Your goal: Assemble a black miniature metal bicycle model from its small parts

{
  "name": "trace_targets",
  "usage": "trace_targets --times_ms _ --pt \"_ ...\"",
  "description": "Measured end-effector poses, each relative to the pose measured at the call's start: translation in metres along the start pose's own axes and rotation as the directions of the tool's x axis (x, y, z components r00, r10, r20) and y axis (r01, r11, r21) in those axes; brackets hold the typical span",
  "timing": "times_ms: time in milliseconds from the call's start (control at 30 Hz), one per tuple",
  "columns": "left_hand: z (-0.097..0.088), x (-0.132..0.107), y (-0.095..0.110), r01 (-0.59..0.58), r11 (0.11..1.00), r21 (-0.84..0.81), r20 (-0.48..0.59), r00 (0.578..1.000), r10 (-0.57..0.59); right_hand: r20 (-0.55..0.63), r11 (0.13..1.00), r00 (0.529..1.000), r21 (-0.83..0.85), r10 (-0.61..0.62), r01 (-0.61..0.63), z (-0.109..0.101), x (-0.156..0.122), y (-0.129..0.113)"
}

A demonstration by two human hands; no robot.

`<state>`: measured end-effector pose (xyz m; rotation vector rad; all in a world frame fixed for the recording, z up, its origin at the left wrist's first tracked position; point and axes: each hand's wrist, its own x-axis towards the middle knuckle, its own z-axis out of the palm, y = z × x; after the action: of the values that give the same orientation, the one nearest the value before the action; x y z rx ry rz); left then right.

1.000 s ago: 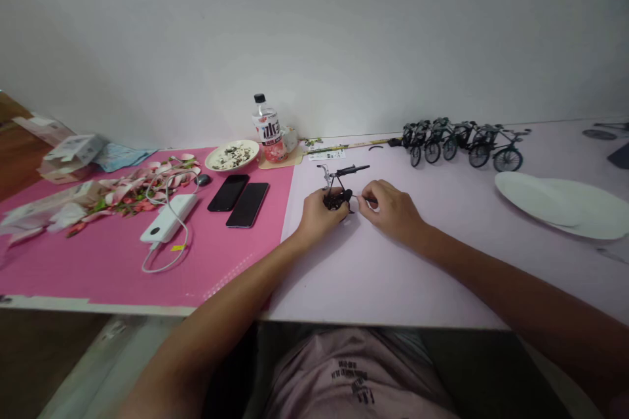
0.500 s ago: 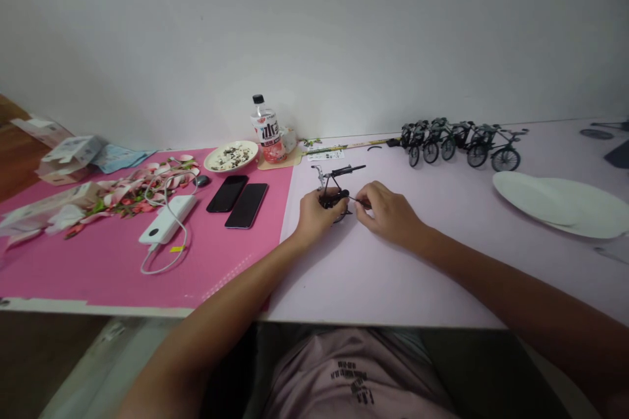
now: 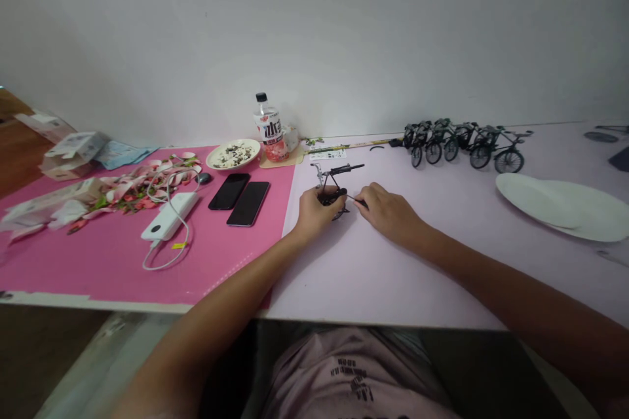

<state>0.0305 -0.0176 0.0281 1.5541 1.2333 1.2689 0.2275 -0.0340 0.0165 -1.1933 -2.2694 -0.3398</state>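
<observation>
My left hand (image 3: 313, 217) grips a partly built model bicycle (image 3: 345, 171), its fingers wrapped around the dark lower parts. The frame and silver handlebar parts stick up above my fingers, and part of a wheel shows below. My right hand (image 3: 390, 211) is closed on a small screwdriver (image 3: 362, 203). Its thin shaft points left, and the tip meets the dark part beside my left thumb. Exactly what the tip touches is too small to make out.
Finished model bicycles (image 3: 508, 160) stand in a row at the back right, near white plates (image 3: 590, 209). On the pink mat (image 3: 113, 268) lie phones (image 3: 249, 203), a power bank (image 3: 170, 216) and petals (image 3: 132, 193). A bottle (image 3: 271, 131) and bowl (image 3: 215, 160) stand behind.
My right hand has shifted slightly, and more of the screwdriver's dark handle and thin shaft shows. My left hand still holds the bicycle in place. The whole view has shifted a little.
</observation>
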Motion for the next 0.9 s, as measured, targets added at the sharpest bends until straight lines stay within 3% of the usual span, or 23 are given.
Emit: trace_targets --times_ms 467,900 --pt "0.002 -0.001 -0.003 -0.036 0.999 0.035 -0.021 0.999 0.037 -0.071 0.975 0.997 -0.219 0.011 -0.026 -0.003 0.002 -0.008" --pt "0.002 -0.002 -0.001 -0.047 0.998 0.044 -0.051 0.997 0.050 0.024 0.992 0.996 -0.100 0.082 -0.080 -0.007 0.002 -0.013"
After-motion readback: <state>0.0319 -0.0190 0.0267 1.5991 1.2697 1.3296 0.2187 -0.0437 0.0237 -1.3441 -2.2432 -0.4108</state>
